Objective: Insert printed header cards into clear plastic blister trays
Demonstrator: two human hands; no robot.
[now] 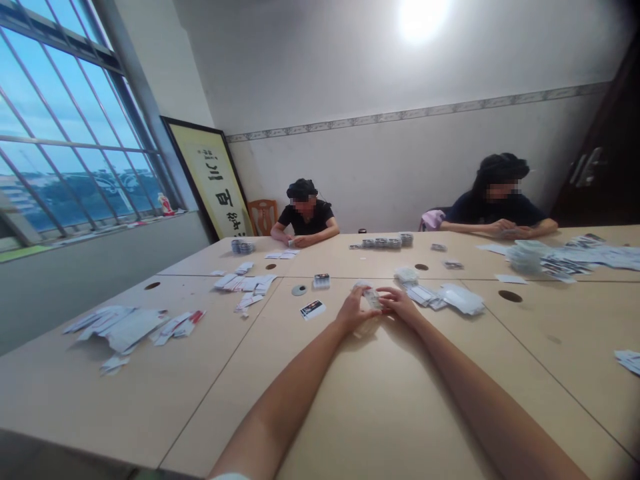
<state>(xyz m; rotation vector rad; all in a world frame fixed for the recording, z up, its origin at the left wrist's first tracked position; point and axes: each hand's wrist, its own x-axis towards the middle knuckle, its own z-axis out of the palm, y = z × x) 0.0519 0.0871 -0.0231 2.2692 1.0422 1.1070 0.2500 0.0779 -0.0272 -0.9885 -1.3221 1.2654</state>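
Over the middle of the light wooden table (320,393), my left hand (354,308) is closed round the left side of a small clear plastic packet (372,298). My right hand (397,303) grips its right side, fingers bent. The packet's contents are too small to make out. Left of my hands lie a black-and-white card (313,309) and a small stack of cards (321,281). A round grey disc (299,291) is beside that stack. Close to my right hand are white packets (463,299) and folded papers (424,295).
White papers (125,327) spread over the left side. Two people (306,217) (500,200) sit across the table, handling small items. Stacked packets (381,243) stand near the far edge, and a larger pile (527,257) is at the right. Round holes (510,296) pierce the tabletop.
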